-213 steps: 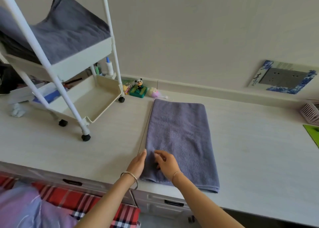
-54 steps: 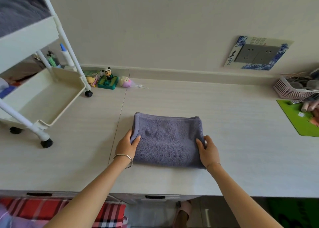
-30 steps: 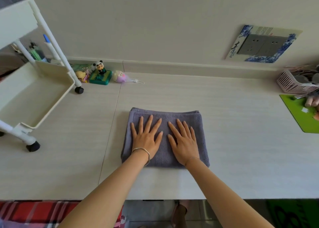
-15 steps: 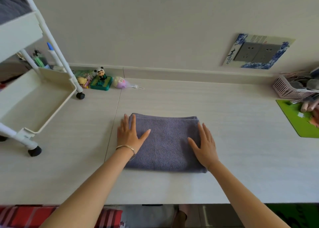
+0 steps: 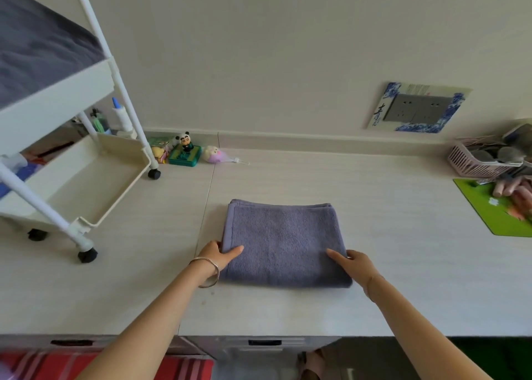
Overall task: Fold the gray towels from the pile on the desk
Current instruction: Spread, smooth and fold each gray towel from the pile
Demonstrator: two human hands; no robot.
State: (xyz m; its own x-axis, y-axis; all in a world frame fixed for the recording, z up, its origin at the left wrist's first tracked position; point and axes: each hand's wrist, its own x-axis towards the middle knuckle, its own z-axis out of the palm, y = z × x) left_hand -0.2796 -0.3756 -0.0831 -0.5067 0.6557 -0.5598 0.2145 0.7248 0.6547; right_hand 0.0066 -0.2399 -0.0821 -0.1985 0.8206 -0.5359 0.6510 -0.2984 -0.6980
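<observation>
A gray towel (image 5: 283, 241), folded into a thick rectangle, lies flat on the white desk (image 5: 388, 267) in front of me. My left hand (image 5: 220, 255) grips its near left corner, thumb on top and fingers tucked under the edge. My right hand (image 5: 355, 263) grips the near right corner the same way, thumb on the cloth. More gray towels (image 5: 37, 45) are heaped in the top tray of the white cart at the upper left.
The white wheeled cart (image 5: 77, 184) stands on the desk at left, its lower tray bare. Small toys (image 5: 185, 151) sit by the wall. A pink basket (image 5: 479, 161) and a green mat (image 5: 498, 210) occupy the far right. A socket plate (image 5: 419, 107) is on the wall.
The long towel was folded into a compact rectangle and pressed flat with both palms. My hands then slid outward and back to its near corners, where they now grip it.
</observation>
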